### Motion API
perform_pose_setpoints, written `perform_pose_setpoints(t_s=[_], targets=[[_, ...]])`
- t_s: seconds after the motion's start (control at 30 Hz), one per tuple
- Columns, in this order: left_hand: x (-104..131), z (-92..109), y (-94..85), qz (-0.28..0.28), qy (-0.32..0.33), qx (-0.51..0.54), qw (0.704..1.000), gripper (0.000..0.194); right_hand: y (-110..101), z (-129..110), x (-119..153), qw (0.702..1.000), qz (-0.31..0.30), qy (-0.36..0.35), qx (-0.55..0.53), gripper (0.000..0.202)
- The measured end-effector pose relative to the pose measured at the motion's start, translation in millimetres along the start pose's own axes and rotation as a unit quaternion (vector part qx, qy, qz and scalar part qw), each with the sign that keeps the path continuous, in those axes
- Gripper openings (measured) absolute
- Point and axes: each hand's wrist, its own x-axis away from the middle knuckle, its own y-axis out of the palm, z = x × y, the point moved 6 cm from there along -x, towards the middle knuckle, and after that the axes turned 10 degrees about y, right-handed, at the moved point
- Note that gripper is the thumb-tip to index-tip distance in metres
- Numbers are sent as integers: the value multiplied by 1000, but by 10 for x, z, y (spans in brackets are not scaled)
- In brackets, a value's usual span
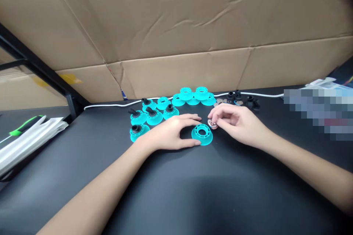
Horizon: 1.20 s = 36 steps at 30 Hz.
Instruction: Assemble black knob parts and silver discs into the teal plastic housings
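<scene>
On the dark tabletop, a turquoise flared plastic ring stands with its narrow notched rim upward. My left hand is curved around its left side, the thumb at the near edge and the fingers at the far edge. Just right of the ring, my right hand pinches a small round silvery disc between thumb and fingertips. The disc is slightly tilted and apart from the ring, its far side partly hidden by the fingers. Behind my left wrist, several turquoise rings carry black plastic stems.
Stacked turquoise rings stand at the back. To their right lie more silvery discs and loose black parts. A white cable runs along the cardboard wall. At left are a green-handled tool and white packets.
</scene>
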Motion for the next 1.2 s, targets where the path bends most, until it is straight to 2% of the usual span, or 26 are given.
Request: perform_pose_setpoints(t_s=[0.2,0.3,0.4,0.53,0.83,1.2], targets=[[-19,45,-15,-9,10,5,1000,50,110,-62,74,998,-49,-24,10,18],[-26,65,-24,-6,17,13,1000,45,151,-171,128,988,-48,-104,102,24],[-21,59,-19,-8,13,12,1000,44,171,-254,171,960,-19,-188,208,22],[-8,34,-5,-13,2,8,1000,49,173,-262,196,937,-11,-245,251,19],[-14,19,3,-21,-9,-5,1000,52,222,-242,227,924,-29,-235,300,18],[-11,39,2,-19,3,-2,1000,52,235,-248,246,925,-26,-253,282,19]])
